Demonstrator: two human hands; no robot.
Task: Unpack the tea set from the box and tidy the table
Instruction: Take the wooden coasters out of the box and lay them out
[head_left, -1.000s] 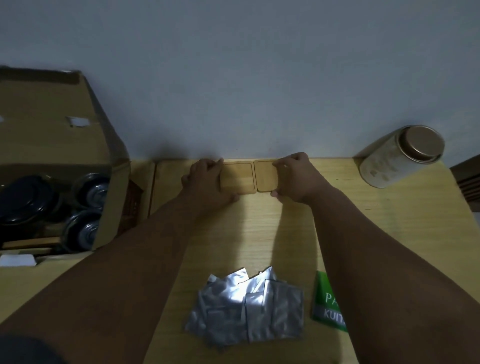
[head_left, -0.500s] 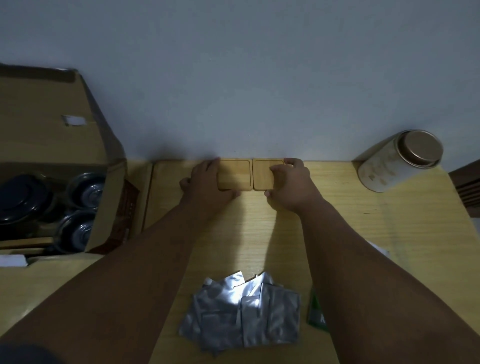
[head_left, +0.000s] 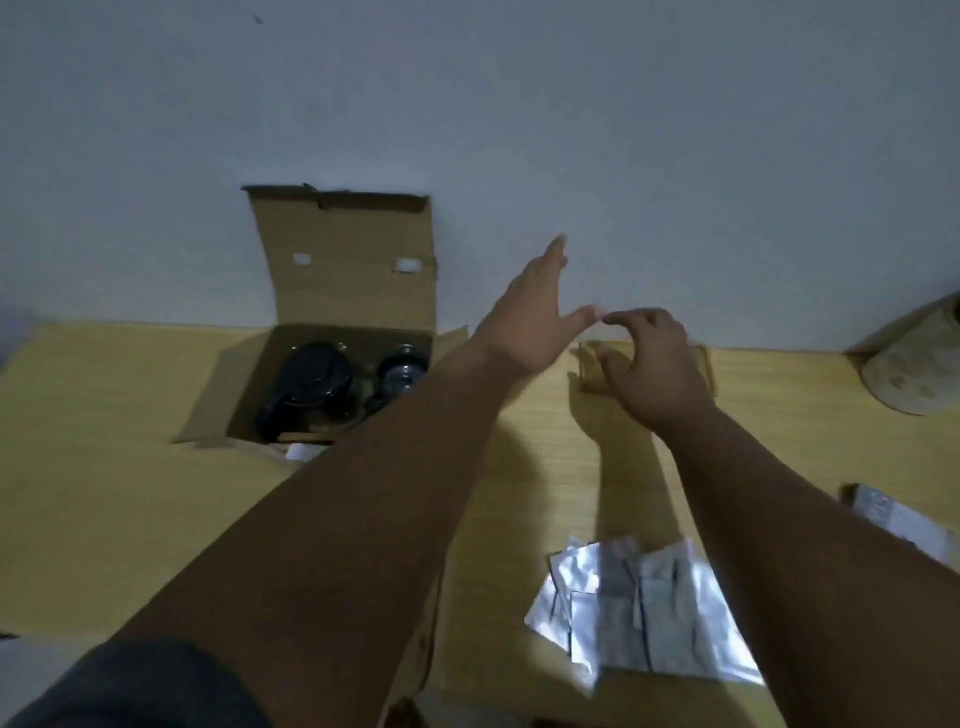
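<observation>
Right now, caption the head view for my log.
Left hand open, right hand over wooden coasters; dark teapot sits in open box.

— Any print to read on the table?

— None that you can make out. At your 3 o'clock the tin (head_left: 914, 364) carries faint dark marks on its pale side, too blurred for you to tell letters from pattern.

— And nearer?

— At your 4 o'clock a grey packet (head_left: 898, 519) shows a dark band. If there is lettering on it, you cannot read it. The foil sachets (head_left: 644, 618) at 5 o'clock give you only glare.

— The carton?

— At 11 o'clock the cardboard box (head_left: 353, 291) has two white patches (head_left: 407, 265) on its raised flap, and both look blank to you.
</observation>
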